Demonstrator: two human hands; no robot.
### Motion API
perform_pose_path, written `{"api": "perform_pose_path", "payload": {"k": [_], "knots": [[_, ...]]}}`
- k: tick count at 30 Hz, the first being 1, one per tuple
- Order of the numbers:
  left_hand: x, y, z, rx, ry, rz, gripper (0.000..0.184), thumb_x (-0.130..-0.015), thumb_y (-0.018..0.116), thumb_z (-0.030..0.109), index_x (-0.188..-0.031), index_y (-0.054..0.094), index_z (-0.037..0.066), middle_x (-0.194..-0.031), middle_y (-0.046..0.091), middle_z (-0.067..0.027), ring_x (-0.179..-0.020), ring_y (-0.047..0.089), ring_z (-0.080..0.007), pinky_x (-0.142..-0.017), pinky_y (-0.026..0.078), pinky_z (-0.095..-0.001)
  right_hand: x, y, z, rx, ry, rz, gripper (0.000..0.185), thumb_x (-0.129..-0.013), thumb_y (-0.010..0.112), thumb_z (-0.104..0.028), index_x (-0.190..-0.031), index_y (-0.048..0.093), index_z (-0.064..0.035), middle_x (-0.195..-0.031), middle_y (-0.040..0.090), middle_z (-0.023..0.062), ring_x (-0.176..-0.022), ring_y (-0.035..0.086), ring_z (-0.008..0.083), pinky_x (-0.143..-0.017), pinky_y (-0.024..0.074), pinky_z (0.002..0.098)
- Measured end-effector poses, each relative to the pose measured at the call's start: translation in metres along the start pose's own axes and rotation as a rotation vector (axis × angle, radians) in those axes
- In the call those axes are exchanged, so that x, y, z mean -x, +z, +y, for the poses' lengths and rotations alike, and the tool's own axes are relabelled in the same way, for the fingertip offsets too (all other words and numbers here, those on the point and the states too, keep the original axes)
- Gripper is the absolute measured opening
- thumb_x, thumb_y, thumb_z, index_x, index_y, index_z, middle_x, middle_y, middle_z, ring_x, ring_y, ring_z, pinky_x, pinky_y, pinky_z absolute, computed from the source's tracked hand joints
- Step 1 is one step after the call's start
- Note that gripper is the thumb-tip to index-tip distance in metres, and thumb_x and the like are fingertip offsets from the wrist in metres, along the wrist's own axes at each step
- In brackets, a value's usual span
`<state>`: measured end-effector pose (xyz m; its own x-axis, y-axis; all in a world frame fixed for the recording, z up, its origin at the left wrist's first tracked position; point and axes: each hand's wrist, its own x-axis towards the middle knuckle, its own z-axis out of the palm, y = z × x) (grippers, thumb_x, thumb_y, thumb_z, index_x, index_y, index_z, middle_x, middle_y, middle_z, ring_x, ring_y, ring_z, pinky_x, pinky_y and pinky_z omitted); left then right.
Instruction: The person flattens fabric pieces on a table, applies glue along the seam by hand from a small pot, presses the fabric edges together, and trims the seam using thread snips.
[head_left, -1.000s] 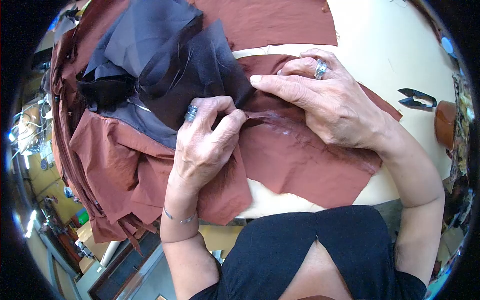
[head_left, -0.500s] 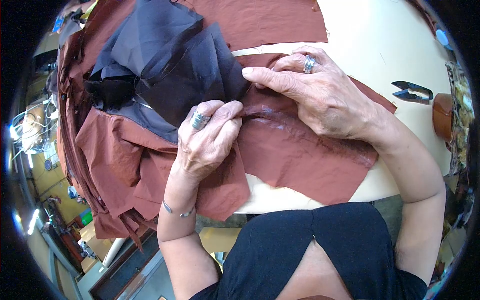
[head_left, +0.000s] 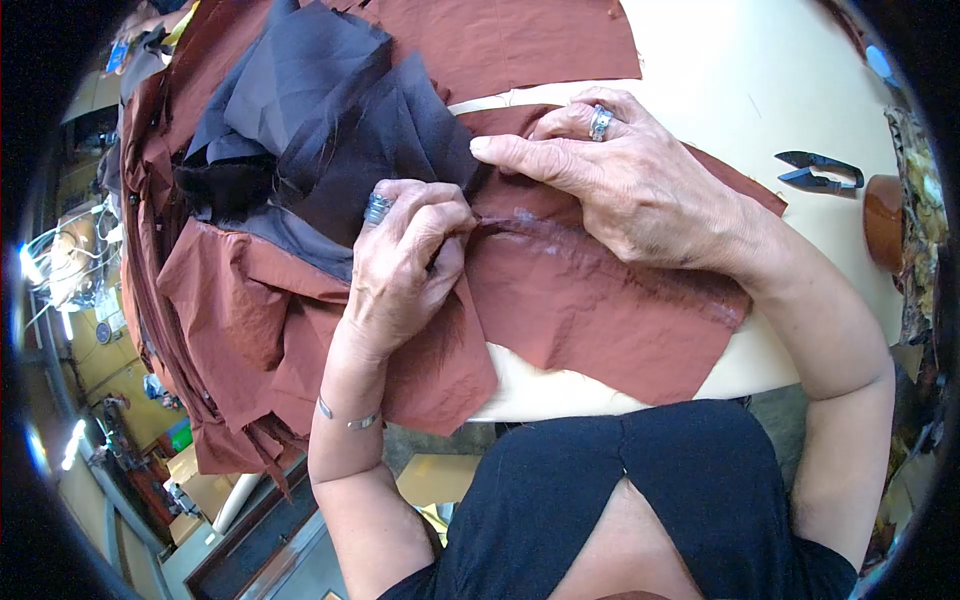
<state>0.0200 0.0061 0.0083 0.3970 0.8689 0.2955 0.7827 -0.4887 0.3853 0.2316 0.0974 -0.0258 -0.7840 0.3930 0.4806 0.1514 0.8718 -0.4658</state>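
A rust-brown fabric piece [head_left: 580,320] lies across the pale table [head_left: 740,90], with whitish marks along a crease. My left hand [head_left: 405,255], ringed and with a bracelet at the wrist, pinches a fold of this fabric between thumb and fingers. Resting on the fabric to the right is my right hand [head_left: 640,185], its index finger stretched toward the dark cloth and its other fingers bent, partly hidden. Nothing shows in its grip. Crumpled dark navy fabric [head_left: 330,120] lies just beyond my left hand, over more brown cloth [head_left: 240,320].
Black thread snips [head_left: 820,172] lie at the right beside a brown round object [head_left: 883,223]. Another brown fabric piece [head_left: 520,45] is at the far side. Layered brown cloth hangs over the left edge. A blue round object [head_left: 879,62] sits at the upper right.
The fabrics, table and snips have shifted slightly left in view. My left hand keeps pinching, its fingers turned a little. My right hand has moved slightly left and up.
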Motion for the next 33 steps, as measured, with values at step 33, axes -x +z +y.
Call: {"api": "perform_pose_path", "payload": {"k": [33], "knots": [[0.0033,0.0004,0.0003,-0.016,-0.096,-0.002,0.018,-0.07,0.063,-0.001,-0.086,0.065,0.007,-0.074,0.051,-0.0062,-0.071,0.05,-0.0237,-0.064,0.042,-0.0334,0.0003,0.0004,0.0009,-0.003,0.001,0.008,0.057,-0.069,0.051,0.001,-0.124,0.052,-0.0118,-0.104,0.059,0.0062,-0.103,0.053,0.0189,-0.093,0.0334,0.0372]]}}
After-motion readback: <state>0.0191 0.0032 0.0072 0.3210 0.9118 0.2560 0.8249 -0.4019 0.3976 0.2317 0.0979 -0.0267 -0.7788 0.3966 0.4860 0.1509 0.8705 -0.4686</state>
